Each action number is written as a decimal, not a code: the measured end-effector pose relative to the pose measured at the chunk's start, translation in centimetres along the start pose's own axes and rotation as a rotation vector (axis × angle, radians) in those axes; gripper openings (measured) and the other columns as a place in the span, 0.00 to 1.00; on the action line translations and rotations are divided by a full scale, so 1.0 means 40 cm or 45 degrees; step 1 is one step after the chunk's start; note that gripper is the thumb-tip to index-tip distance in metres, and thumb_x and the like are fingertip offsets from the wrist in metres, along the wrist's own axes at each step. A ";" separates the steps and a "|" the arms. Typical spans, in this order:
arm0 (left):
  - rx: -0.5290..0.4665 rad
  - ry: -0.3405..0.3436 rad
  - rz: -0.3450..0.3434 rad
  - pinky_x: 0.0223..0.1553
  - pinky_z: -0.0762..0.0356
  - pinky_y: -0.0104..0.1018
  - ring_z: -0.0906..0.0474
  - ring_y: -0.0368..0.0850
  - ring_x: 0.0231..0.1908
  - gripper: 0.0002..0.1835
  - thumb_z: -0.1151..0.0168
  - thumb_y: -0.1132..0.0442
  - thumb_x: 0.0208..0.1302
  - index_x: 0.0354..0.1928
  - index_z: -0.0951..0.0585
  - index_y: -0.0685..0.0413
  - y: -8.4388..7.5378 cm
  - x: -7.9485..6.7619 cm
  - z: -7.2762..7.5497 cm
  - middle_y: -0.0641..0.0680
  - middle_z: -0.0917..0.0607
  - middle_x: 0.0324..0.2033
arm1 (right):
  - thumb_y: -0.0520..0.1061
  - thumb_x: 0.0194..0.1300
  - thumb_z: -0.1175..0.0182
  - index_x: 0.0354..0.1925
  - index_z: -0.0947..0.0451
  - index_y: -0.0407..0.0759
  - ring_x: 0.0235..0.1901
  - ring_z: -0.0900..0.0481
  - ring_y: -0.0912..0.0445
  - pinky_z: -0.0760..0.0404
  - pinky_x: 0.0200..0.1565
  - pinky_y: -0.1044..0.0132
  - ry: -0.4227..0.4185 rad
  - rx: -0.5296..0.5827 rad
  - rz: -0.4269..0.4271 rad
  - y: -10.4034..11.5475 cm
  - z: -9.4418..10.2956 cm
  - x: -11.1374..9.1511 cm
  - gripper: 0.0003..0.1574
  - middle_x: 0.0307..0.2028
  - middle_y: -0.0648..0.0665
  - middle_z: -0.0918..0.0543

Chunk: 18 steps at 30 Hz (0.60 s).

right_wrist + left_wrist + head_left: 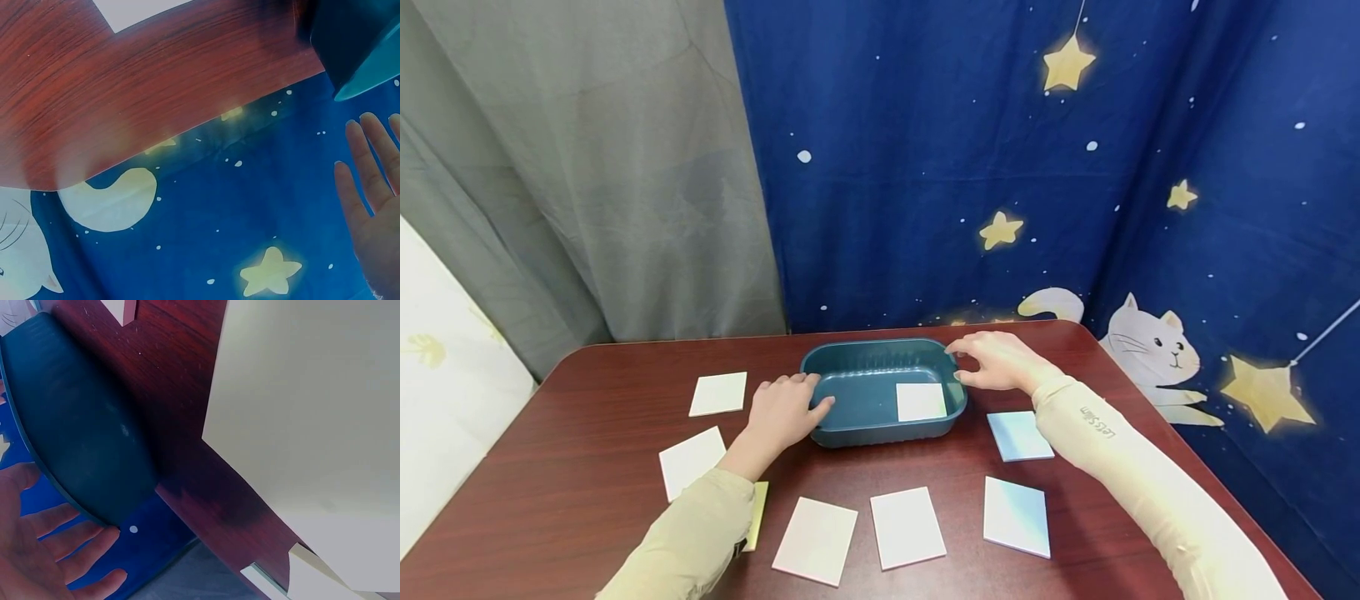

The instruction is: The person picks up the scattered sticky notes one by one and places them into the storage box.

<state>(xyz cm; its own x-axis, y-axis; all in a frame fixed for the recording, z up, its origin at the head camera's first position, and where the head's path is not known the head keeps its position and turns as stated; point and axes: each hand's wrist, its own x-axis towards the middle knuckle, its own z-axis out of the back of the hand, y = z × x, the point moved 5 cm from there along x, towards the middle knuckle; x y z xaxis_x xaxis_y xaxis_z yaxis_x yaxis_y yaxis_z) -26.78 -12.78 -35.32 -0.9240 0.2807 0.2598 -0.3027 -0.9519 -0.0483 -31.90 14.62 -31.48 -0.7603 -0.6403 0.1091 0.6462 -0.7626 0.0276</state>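
Note:
A dark teal plastic basin [857, 404] stands near the table's far edge, with a white square card [921, 402] lying inside on its right. At the basin's left end is my left hand [781, 414], thumb over the rim and fingers on the outer side. The left wrist view shows these fingers [87, 550] loosely extended by the rim. My right hand [1000, 362] is at the right end, thumb and fingertips at the rim. In the right wrist view its fingers [369, 162] are straight, apart from the basin's visible edge [359, 81].
Around the basin lie several square cards: white ones [718, 394] at left, pinkish ones [816, 540] in front, bluish ones [1018, 517] at right. A yellow one [757, 517] is partly under my left sleeve. Curtains [925, 167] hang behind the table [587, 450].

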 end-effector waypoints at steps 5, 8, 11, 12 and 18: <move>0.005 0.002 0.000 0.38 0.30 0.49 0.25 0.53 0.38 0.27 0.45 0.45 0.55 0.49 0.24 0.58 0.001 0.004 -0.001 0.58 0.21 0.42 | 0.53 0.53 0.42 0.49 0.25 0.46 0.43 0.26 0.53 0.30 0.45 0.54 -0.014 0.024 -0.015 -0.013 0.010 -0.007 0.24 0.45 0.47 0.22; 0.005 -0.001 -0.002 0.38 0.30 0.49 0.24 0.53 0.38 0.27 0.45 0.45 0.55 0.49 0.24 0.59 0.002 0.005 -0.001 0.58 0.21 0.42 | 0.53 0.53 0.42 0.49 0.25 0.46 0.45 0.26 0.52 0.30 0.46 0.53 -0.020 0.023 -0.028 -0.020 0.015 -0.013 0.25 0.45 0.46 0.23; 0.003 -0.004 -0.005 0.38 0.29 0.50 0.24 0.53 0.38 0.27 0.45 0.45 0.56 0.49 0.24 0.59 0.002 0.005 -0.002 0.58 0.21 0.42 | 0.53 0.53 0.42 0.49 0.25 0.46 0.46 0.27 0.51 0.31 0.46 0.53 -0.018 0.018 -0.048 -0.027 0.017 -0.020 0.25 0.45 0.46 0.23; 0.003 -0.004 -0.006 0.38 0.30 0.50 0.24 0.53 0.38 0.27 0.45 0.45 0.56 0.49 0.24 0.59 0.002 0.005 -0.002 0.58 0.21 0.42 | 0.53 0.53 0.42 0.49 0.25 0.46 0.46 0.27 0.51 0.31 0.46 0.53 -0.017 0.017 -0.052 -0.029 0.017 -0.022 0.25 0.45 0.46 0.23; 0.002 -0.001 -0.009 0.37 0.29 0.49 0.24 0.53 0.38 0.27 0.45 0.45 0.56 0.49 0.24 0.59 0.001 0.004 -0.003 0.58 0.21 0.41 | 0.53 0.53 0.42 0.50 0.26 0.45 0.45 0.26 0.50 0.31 0.46 0.53 -0.020 0.014 -0.038 -0.039 0.014 -0.036 0.26 0.45 0.45 0.23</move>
<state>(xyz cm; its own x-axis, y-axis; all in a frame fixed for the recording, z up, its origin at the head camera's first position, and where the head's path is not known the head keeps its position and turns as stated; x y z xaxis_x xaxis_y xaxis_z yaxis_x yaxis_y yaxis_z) -26.94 -12.75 -35.39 -0.9215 0.2877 0.2608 -0.3092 -0.9499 -0.0447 -31.78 16.78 -31.14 -0.7784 -0.6155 0.1233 0.6238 -0.7804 0.0421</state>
